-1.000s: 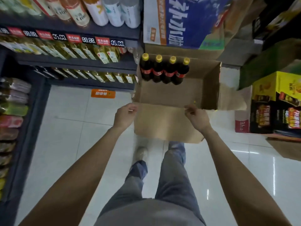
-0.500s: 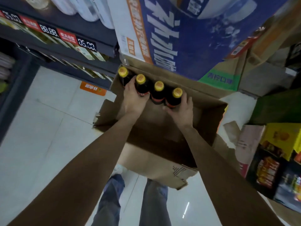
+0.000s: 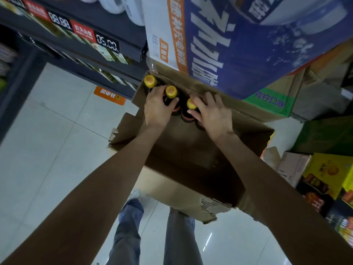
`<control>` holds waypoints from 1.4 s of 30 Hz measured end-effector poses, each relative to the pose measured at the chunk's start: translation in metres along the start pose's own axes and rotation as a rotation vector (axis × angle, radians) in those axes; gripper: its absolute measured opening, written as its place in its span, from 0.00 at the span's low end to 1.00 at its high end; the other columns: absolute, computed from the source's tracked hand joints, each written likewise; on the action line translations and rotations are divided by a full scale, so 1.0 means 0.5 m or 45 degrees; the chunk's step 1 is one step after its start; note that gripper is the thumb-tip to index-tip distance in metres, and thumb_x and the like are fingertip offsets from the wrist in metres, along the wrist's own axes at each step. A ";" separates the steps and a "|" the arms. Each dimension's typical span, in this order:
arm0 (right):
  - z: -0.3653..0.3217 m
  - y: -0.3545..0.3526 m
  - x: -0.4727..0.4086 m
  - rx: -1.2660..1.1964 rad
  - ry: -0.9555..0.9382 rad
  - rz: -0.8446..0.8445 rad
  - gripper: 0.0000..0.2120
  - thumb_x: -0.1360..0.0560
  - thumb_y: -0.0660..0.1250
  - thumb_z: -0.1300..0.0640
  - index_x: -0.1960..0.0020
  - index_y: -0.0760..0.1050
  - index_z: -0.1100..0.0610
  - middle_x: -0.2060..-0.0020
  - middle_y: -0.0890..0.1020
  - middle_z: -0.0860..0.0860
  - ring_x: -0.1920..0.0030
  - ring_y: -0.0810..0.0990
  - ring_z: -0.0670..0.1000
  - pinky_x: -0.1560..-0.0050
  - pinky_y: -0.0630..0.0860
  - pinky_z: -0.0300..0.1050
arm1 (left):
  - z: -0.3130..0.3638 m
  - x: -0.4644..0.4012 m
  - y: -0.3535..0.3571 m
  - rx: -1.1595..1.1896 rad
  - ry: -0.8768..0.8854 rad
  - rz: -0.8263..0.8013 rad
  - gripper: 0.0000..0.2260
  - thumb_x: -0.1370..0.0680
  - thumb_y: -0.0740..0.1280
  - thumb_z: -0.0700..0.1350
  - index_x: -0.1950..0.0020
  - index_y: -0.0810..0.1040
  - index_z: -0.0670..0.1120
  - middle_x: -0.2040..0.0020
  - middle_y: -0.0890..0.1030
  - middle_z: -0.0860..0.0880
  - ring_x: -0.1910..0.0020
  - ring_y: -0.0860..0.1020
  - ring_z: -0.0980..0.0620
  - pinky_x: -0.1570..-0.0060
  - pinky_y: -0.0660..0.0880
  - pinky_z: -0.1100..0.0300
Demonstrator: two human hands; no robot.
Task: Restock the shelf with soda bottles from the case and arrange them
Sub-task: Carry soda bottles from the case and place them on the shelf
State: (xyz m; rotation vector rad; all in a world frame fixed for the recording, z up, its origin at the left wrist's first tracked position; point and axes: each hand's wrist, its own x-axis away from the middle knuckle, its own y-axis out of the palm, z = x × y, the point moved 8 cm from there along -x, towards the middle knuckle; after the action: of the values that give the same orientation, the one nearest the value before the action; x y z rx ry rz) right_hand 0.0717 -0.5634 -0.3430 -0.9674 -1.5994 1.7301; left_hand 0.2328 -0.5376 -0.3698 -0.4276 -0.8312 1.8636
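Centre frame, open case (image 3: 191,180) — nearly empty, few soda bottles (image 3: 150,82) left; left hand (image 3: 157,109) wraps one, right hand (image 3: 212,113) covers others — grasp unclear; shelving pending.

The case (image 3: 191,159) is bare near the person; a blue carton (image 3: 238,44) overhangs the bottles (image 3: 171,96) at its far wall.

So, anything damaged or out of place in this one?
The case's near flap is ragged and torn along its edge. The bottles stand upright; nothing has spilled.
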 end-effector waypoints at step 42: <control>-1.534 -0.651 0.197 -0.644 -1.345 0.039 0.16 0.37 0.61 0.43 0.57 0.76 0.53 0.69 0.78 0.49 0.67 0.79 0.52 0.73 0.65 0.39 | -0.643 1.059 -1.377 0.649 -0.604 1.332 0.15 0.29 0.72 0.48 0.44 0.80 0.46 0.47 0.83 0.53 0.46 0.80 0.54 0.41 0.75 0.56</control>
State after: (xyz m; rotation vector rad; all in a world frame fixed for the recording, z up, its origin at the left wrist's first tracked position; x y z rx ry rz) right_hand 0.6294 -0.0132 -0.0432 -0.1995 -2.7750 2.0322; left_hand 0.6573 0.2279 -0.0668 -0.0640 -0.3767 3.1264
